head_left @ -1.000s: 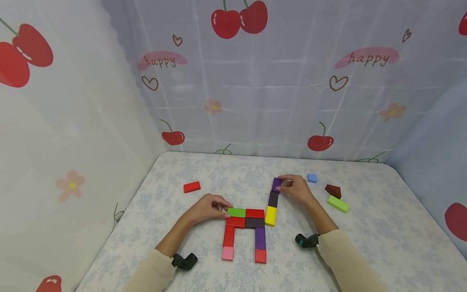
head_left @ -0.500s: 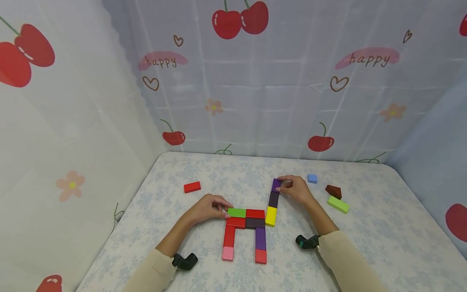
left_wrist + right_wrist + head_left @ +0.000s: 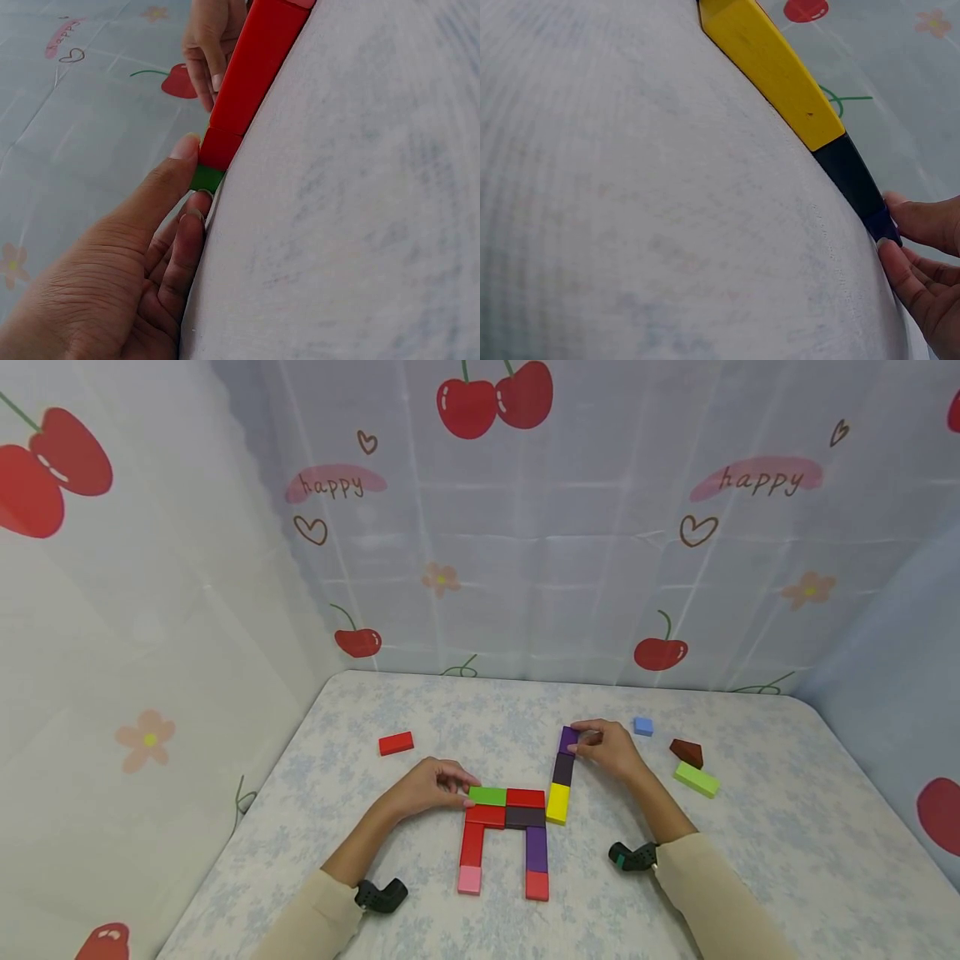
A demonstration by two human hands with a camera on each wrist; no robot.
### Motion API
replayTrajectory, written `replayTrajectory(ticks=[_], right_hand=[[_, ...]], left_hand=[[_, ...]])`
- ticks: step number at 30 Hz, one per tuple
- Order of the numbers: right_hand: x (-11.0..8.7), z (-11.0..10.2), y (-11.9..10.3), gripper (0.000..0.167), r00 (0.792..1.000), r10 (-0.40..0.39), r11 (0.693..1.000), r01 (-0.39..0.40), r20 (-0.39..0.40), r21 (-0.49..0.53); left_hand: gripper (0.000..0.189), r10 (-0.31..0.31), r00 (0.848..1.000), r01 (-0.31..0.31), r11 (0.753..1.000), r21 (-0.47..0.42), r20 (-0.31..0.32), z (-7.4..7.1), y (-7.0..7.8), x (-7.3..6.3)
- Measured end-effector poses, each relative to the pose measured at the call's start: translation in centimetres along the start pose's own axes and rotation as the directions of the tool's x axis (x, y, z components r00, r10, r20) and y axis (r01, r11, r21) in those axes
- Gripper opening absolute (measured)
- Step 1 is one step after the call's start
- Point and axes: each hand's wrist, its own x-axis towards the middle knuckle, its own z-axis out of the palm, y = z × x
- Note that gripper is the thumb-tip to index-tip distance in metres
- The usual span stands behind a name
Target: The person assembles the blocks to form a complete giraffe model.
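In the head view, my left hand (image 3: 424, 790) pinches the left end of a green block (image 3: 489, 796), its thumb and fingertips on either side in the left wrist view. A red block (image 3: 526, 797) continues that row. Below lie another red block (image 3: 486, 815) and a dark block (image 3: 526, 817). Two legs run toward me: a red block (image 3: 472, 843) ending in pink, and a purple block (image 3: 536, 848) ending in red. Up from the right side slants a yellow block (image 3: 558, 802), then a dark one (image 3: 562, 769). My right hand (image 3: 611, 752) pinches the purple block (image 3: 567, 740) topping this strip.
Off to the left lies a loose red block (image 3: 396, 743). Beyond my right hand are a small blue block (image 3: 642, 726), a brown angled block (image 3: 687, 752) and a lime-green block (image 3: 697, 779). A cherry-print curtain (image 3: 510, 560) stands behind the table (image 3: 817, 827).
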Motion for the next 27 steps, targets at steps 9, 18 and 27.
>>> replayTrajectory(ticks=[9,18,27], right_hand=[[-0.03,-0.08,-0.2,0.042,1.0,-0.008,1.0,0.008,0.004,0.0],[0.04,-0.16,-0.19,0.042,1.0,-0.015,1.0,0.015,0.007,-0.01],[-0.76,-0.74,-0.63,0.048,1.0,0.019,1.0,-0.018,0.018,-0.019]], left_hand=[[0.026,0.002,1.0,-0.002,1.0,0.001,0.003,-0.07,-0.35,0.1],[0.027,0.026,1.0,-0.026,1.0,0.009,0.002,-0.12,-0.21,0.08],[0.026,0.003,1.0,-0.003,1.0,-0.015,0.007,-0.09,-0.16,0.04]])
